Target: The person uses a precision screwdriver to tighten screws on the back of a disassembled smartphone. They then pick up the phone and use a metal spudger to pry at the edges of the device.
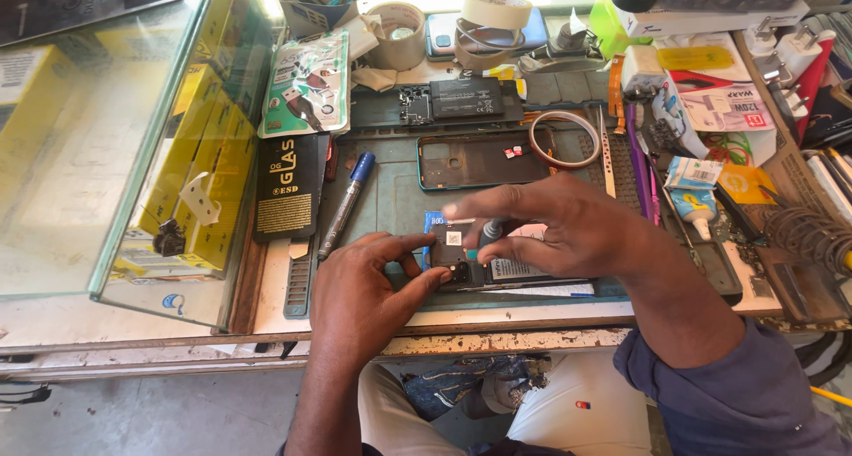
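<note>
A worn wooden bench [497, 341] with a chipped, paint-flecked front edge ran across the view. On its left stood a glass case [115, 154], its panes catching pale reflections. Below lay a grey concrete floor [151, 420]. Bright daylight fell from the far side, washing out the top edge

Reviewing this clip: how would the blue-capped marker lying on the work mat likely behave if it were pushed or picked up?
The marker is a slim round barrel lying flat on the mat, so a sideways push would probably roll it. It looks rigid and probably light. Its smooth body might slip a little in a loose pinch. Both hands, left and right, are at the opened phone, apart from it.
</note>
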`<action>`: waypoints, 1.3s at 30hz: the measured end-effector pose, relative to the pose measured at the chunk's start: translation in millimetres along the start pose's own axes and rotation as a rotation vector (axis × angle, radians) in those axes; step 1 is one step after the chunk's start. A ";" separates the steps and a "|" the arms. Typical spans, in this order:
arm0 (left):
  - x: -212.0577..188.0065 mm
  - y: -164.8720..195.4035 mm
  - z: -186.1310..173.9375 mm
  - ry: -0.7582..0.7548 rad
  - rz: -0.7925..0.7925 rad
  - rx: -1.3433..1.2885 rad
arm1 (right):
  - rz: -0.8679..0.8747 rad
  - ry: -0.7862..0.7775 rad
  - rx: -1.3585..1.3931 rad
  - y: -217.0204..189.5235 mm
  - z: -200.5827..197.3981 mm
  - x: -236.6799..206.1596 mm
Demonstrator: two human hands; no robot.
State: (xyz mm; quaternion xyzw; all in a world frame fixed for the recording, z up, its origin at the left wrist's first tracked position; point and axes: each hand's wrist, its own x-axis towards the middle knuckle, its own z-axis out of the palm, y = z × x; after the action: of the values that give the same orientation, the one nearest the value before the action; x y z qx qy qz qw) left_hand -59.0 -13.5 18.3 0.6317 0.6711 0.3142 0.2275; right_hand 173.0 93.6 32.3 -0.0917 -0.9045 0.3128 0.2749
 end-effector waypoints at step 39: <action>-3.4 -5.8 1.2 0.022 0.036 0.034 | 0.584 0.189 -0.641 50.0 -46.4 -34.0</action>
State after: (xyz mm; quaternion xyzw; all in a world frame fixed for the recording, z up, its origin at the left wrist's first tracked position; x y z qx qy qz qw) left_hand -61.9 -16.7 13.1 0.6442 0.6672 0.3137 0.2036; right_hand 226.7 145.4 16.8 -0.4523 -0.8628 0.0713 0.2142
